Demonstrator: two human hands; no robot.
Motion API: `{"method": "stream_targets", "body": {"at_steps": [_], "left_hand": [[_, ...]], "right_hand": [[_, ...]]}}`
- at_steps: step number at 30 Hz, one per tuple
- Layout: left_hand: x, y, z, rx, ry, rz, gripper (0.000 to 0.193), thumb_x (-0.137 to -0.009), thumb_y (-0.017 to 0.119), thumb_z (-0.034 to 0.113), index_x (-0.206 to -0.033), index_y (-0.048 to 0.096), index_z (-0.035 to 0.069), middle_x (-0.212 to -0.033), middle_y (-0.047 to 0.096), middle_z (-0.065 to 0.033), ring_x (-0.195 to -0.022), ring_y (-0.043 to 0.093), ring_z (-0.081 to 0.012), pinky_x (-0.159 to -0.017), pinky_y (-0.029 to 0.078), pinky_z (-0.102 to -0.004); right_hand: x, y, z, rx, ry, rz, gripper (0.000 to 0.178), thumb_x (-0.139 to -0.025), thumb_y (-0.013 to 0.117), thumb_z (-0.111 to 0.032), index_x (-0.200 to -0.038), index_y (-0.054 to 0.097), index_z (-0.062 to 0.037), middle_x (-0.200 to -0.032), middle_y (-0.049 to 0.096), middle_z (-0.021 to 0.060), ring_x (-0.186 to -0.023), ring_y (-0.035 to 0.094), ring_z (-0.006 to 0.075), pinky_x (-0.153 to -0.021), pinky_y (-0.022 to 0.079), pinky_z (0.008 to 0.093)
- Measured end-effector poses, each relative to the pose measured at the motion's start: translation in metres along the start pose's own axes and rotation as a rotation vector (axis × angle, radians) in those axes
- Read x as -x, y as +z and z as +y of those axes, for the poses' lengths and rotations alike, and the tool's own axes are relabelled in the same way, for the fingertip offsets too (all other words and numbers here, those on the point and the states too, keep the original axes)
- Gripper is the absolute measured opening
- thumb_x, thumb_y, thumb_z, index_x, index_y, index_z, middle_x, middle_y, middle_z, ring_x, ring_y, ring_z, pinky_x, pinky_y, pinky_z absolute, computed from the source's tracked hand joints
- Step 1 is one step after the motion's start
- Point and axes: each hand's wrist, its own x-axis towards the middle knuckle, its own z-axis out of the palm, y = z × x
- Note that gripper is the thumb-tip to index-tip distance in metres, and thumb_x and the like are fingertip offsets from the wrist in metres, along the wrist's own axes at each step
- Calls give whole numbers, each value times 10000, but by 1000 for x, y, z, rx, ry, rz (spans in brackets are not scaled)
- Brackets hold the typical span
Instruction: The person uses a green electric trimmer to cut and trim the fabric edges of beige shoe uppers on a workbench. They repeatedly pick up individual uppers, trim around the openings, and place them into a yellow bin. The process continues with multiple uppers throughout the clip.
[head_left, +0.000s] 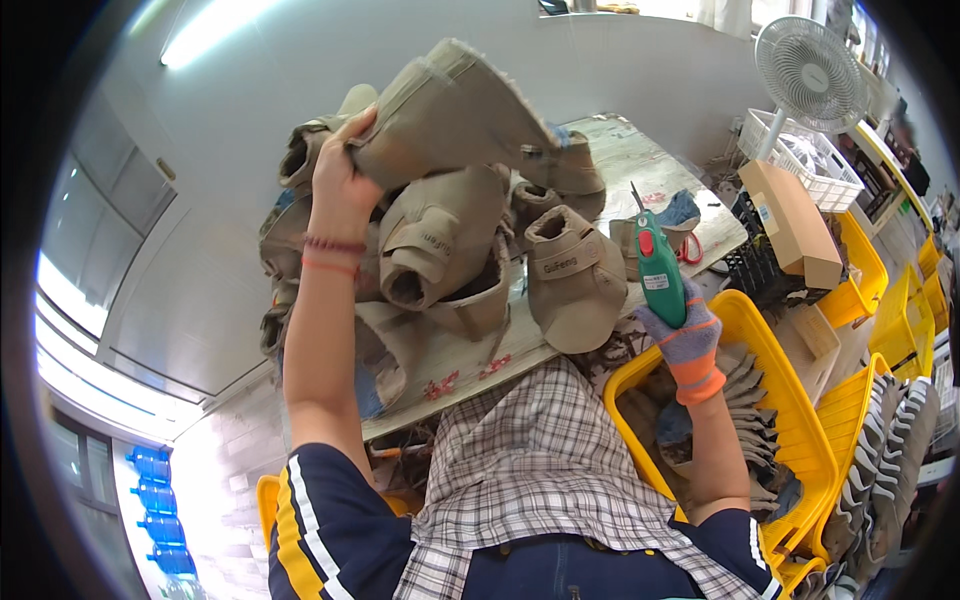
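Observation:
My bare left hand [345,170], with red bands at the wrist, is raised over the left part of the work table [640,160]. Its fingers grip the edge of a khaki fabric shoe upper [450,115], tilted above a heap of similar uppers [440,235]. In my right hand [690,335], gloved in grey and orange, is a green handheld power tool [660,270] with a red button and a thin dark tip pointing up. The tool is apart from the held upper. Another strapped upper [575,285] lies between my hands at the table's near edge.
Red-handled scissors [690,248] lie on the table's right side. A yellow bin [800,430] of stacked uppers stands by my right arm, with another yellow bin [845,440] beyond it. A cardboard box [790,225], white crate [810,165] and fan [810,75] are at the far right.

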Motion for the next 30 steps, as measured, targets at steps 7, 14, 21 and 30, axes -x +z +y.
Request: {"method": "stream_targets", "body": {"at_steps": [7, 14, 21, 30], "left_hand": [[109, -40, -3, 284, -47, 121, 259, -920, 453, 79, -1098, 546, -84, -1091, 609, -238, -988, 612, -348, -876, 507, -469], [149, -54, -14, 377, -5, 224, 246, -923, 442, 69, -1087, 547, -82, -1077, 615, -234, -968, 619, -340, -854, 516, -478], [158, -56, -21, 432, 11, 191, 249, -931, 424, 70, -1105, 541, -64, -1091, 609, -232, -985, 609, -343, -857, 511, -486], [152, -55, -28, 473, -57, 174, 276, -934, 422, 87, -1120, 529, -88, -1111, 599, -243, -1006, 599, -353, -892, 492, -481]], "right_hand": [[-11, 6, -34, 184, -450, -44, 603, -623, 828, -339, -1063, 587, -4, -759, 645, 121, -606, 615, 282, -551, 498, 342], [-7, 17, -46, 150, -496, -114, 622, -609, 836, -323, -1087, 574, -24, -794, 647, 119, -632, 620, 278, -574, 504, 344], [-2, 17, -42, 119, -486, -129, 607, -613, 830, -315, -1089, 572, -41, -819, 654, 122, -665, 627, 287, -596, 507, 351], [-2, 13, -33, 152, -466, -141, 584, -600, 837, -305, -1061, 597, -38, -828, 648, 130, -684, 622, 294, -609, 509, 355]]}}
